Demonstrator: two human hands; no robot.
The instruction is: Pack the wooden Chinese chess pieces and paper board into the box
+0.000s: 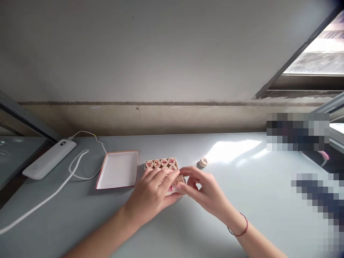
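Note:
A small box (pixel 176 160) holds rows of round wooden Chinese chess pieces (pixel 164 162) with red characters facing up. Across its top lies my left hand (pixel 152 188), its thumb along the near side, gripping the box and covering many of the pieces. At the box's right end, my right hand (pixel 205 188) has thumb and forefinger closed around a wooden chess piece (pixel 181 178), seen partly from its side. Just beyond my right hand, a short stack of chess pieces (pixel 204 162) with a dark character on top stands on the grey table.
Left of the box lies its shallow lid (pixel 116 170), white inside up. Farther left are a white power bank (pixel 51 157) and a white cable (pixel 61 190) looping over the grey table (pixel 258 200). A wall (pixel 161 118) runs behind. Blurred-out patches cover things at right.

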